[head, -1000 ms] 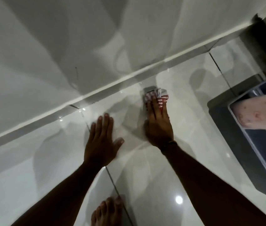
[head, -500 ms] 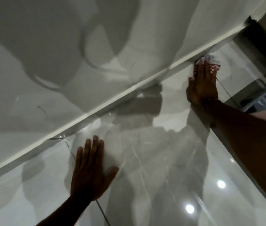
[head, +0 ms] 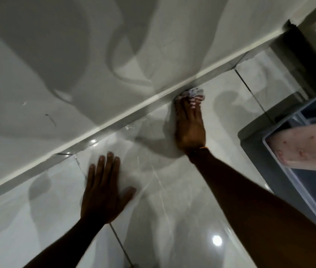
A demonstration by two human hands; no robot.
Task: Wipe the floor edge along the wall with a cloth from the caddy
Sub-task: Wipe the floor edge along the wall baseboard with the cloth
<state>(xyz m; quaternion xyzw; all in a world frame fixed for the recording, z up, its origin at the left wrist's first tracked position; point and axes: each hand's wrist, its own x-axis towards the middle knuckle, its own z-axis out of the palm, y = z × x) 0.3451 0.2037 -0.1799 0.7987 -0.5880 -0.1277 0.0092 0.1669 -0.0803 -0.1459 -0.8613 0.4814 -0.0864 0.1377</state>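
My right hand point(head: 190, 126) presses a small red-and-white patterned cloth point(head: 193, 93) flat on the glossy pale floor tile, with the cloth pushed right up against the white skirting strip point(head: 114, 118) at the foot of the wall. Only the cloth's front part shows beyond my fingertips. Fingers spread, my left hand point(head: 103, 188) lies palm down on the floor nearer me, holding nothing. The clear plastic caddy point(head: 298, 182) stands at the right edge, with a pink patterned item point(head: 304, 146) lying across it.
The white wall point(head: 75, 64) fills the upper left, crossed by shadows. A dark vertical post or door frame point(head: 300, 60) stands at the far right end of the skirting. Dark grout lines point(head: 250, 89) cross the tiles. Ceiling lights reflect off the floor.
My right hand slid the cloth right along the skirting towards the corner, then back left to the middle of the wall edge. The left hand stayed planted on the floor.
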